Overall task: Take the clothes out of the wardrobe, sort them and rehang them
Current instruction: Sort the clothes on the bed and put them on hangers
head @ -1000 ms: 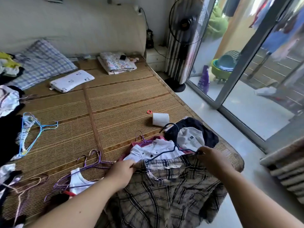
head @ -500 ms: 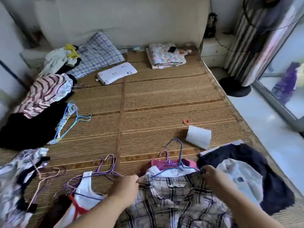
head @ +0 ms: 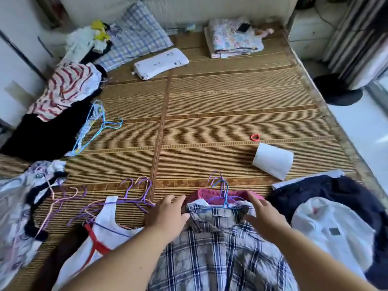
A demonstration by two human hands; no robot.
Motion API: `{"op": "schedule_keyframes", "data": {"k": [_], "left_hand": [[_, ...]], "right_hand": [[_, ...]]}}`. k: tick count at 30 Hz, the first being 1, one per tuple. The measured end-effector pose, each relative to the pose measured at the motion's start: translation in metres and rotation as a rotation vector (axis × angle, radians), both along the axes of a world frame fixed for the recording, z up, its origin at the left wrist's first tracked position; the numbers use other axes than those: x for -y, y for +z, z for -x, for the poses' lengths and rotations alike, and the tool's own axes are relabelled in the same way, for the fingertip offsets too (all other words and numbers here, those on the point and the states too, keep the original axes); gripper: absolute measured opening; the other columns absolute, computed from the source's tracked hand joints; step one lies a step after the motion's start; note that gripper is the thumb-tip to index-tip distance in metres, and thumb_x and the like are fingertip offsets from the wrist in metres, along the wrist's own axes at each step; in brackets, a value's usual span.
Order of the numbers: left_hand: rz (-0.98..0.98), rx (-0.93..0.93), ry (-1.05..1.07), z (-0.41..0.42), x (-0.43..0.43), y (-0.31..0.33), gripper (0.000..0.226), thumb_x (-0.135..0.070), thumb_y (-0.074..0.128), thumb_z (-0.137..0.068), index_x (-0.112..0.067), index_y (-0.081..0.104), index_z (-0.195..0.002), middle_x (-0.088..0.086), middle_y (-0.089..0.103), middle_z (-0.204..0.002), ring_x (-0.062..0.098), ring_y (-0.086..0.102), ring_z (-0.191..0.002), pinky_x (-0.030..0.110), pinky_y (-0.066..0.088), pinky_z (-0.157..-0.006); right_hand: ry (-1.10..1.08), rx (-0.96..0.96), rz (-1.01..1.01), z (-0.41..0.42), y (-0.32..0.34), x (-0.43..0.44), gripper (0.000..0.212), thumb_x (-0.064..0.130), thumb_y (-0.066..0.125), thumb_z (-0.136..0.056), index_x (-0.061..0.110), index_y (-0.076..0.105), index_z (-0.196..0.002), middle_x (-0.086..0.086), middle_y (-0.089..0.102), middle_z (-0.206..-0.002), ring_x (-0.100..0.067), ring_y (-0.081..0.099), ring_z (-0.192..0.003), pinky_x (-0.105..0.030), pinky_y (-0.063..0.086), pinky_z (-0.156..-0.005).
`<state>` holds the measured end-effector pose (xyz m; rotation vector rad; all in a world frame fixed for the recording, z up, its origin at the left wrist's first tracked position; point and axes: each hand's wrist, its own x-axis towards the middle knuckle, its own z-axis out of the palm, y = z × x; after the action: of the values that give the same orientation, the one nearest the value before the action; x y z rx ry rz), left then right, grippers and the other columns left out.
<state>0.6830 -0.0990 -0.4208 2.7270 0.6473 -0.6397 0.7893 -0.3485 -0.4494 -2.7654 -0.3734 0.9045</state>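
bed: the big woven-mat bed (head: 210, 114) fills most of the frame and everything is spread out on it. So the clothes are out of the wardrobe, and I'd say this is the sort-and-rehang part.

plaid shirt: the plaid shirt (head: 210, 248) is bottom centre. Its collar end points toward the top of the frame and its body runs off the bottom edge. It lies on top of a pink garment (head: 237, 194), and only the pink collar edge peeks out above it.

neighbours: there's a navy-and-white heap (head: 327, 190) at lower right and a white vest (head: 105, 225) on purple hangers (head: 129, 185) at lower left. Both sit just beside the shirt, and no hand is on either.

left hand: the left hand (head: 165, 215) is on the shirt's left shoulder next to the collar, fingers loosely bent and thumb against the cloth. Can't tell if it's pinching the fabric or just resting there.

right hand: the right hand (head: 265, 217) has its fingers spread wide and holds nothing. It's over the right side of the collar, touching or hovering, can't tell which.

blue hanger: the blue hanger (head: 225, 198) sits in the collar between the two hands. Its long axis runs left-right across the frame, under the shoulders.

hook: the hook (head: 223, 182) sticks out toward the top of the frame, right beside a purple hook (head: 216, 177) that looks like it belongs to the layer below.

what the next move turns on: the hook lies up and left of the right fingertips and closer to them than to the left hand. My guess is the free right hand should take it, and it needs to watch the purple hook doesn't snag.
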Motion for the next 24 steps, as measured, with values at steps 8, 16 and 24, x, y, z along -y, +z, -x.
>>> {"op": "schedule_keyframes", "data": {"k": [8, 16, 24], "left_hand": [[0.031, 0.136, -0.061, 0.035, 0.017, 0.099, 0.064, -0.045, 0.053, -0.090, -0.035, 0.023, -0.146, -0.004, 0.017, -0.156, 0.024, 0.032, -0.137, 0.041, 0.039, -0.105], [-0.019, 0.378, 0.062, 0.145, -0.026, 0.182, 0.064, -0.055, 0.053, -0.085, -0.032, 0.032, -0.140, -0.001, 0.027, -0.153, 0.024, 0.040, -0.131, 0.037, 0.040, -0.103], [-0.119, 0.468, 0.351, 0.333, -0.135, 0.243, 0.061, -0.041, 0.054, -0.088, -0.029, 0.031, -0.144, 0.001, 0.030, -0.150, 0.022, 0.042, -0.129, 0.035, 0.042, -0.101]], "right_hand": [[0.287, 0.184, -0.156, 0.024, 0.118, -0.066, 0.071, 0.053, 0.047, -0.090, 0.040, 0.008, -0.147, -0.001, 0.023, -0.154, -0.024, 0.033, -0.135, -0.042, 0.031, -0.110], [0.596, 0.273, -0.251, 0.130, 0.223, -0.148, 0.074, 0.052, 0.050, -0.088, 0.040, 0.008, -0.148, 0.003, 0.017, -0.155, -0.021, 0.025, -0.139, -0.043, 0.026, -0.112], [0.786, 0.394, -0.331, 0.265, 0.294, -0.267, 0.075, 0.051, 0.050, -0.089, 0.040, 0.006, -0.149, 0.003, 0.014, -0.156, -0.020, 0.023, -0.141, -0.043, 0.025, -0.112]]}}
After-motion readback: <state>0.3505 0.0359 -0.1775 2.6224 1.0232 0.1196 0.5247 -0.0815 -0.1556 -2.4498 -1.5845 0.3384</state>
